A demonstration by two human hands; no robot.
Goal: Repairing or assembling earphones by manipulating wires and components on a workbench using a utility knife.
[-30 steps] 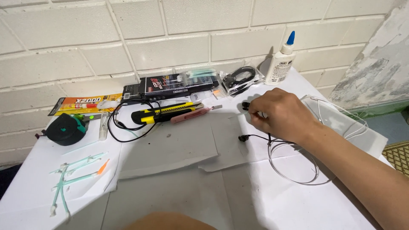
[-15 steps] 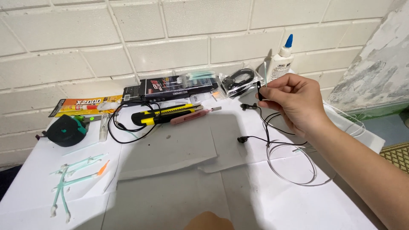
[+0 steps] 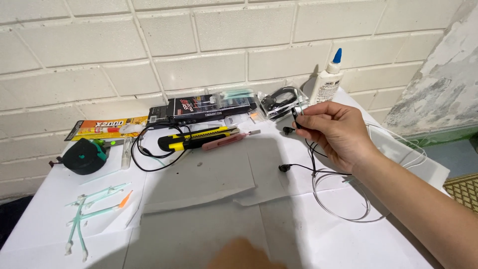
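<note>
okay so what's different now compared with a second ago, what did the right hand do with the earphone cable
The right hand has lifted off the table, raising a small part of the black earphone cable pinched in its fingertips; one earbud stays on the white sheet. The utility knife, glue bottle and tape measure have not moved.

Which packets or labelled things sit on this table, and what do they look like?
Black box: flat and long, by the wall, back centre.
Orange blister card: left of it, holding a small tube.
Glue bottle: white, blue tip, pale label, back right.
</note>
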